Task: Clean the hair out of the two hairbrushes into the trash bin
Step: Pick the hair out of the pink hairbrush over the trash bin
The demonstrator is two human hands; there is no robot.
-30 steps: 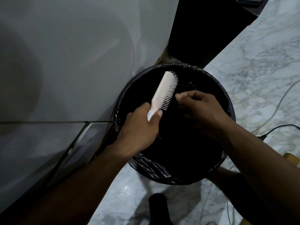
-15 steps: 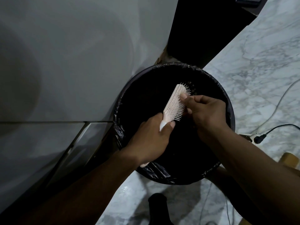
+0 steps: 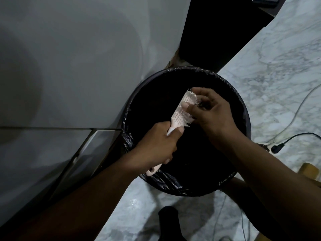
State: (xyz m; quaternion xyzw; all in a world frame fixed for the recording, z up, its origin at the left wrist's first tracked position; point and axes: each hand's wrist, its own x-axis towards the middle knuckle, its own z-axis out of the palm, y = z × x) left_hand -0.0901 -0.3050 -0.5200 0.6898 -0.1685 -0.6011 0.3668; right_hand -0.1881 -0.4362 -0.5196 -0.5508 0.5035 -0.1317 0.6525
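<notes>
A pale pink hairbrush (image 3: pixel 182 113) with thin metal bristles is held over the round trash bin (image 3: pixel 243 108), which is lined with a black bag. My left hand (image 3: pixel 156 145) is shut around the brush handle, whose end sticks out below my palm. My right hand (image 3: pixel 210 108) lies on the bristle side near the brush tip, thumb across the bristles and fingers curled over the far edge. Whether it pinches any hair is too dark to tell. Only one hairbrush is in view.
A grey wall or cabinet panel (image 3: pixel 69 66) stands to the left of the bin. The marble floor (image 3: pixel 278 58) carries a white cable and a black plug (image 3: pixel 278 147) at right. A dark object (image 3: pixel 169 221) stands near the bottom edge, and a yellowish block (image 3: pixel 308 172) sits at right.
The brush has turned its bristles more toward me and shifted right and down over the bin. My right hand moved from beside the bristles onto them, near the brush tip.
</notes>
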